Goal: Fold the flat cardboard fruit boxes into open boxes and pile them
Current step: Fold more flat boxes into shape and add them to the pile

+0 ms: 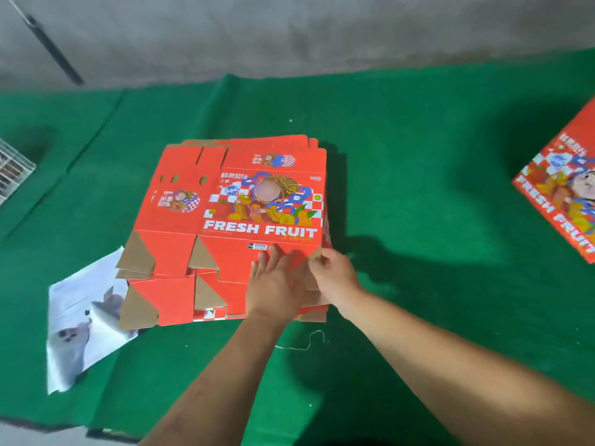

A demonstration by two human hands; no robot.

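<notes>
The top flat box (238, 207) lies directly ahead of both hands at the stack's near right corner. Left hand (277, 284) rests flat, fingers extended, on its near flap; right hand (333, 273), nearer the corner, apparently pinches that edge.

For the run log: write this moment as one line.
stage: picking top flat box off stack | left hand: flat on near flap | right hand: pinching near-right corner | folded box: far right

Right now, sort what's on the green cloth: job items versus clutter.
Job: stack of flat boxes; folded box at right; left hand and right hand at the top sheet's near corner.
Clutter: glossy printed sheet; clear container; loose string.
</notes>
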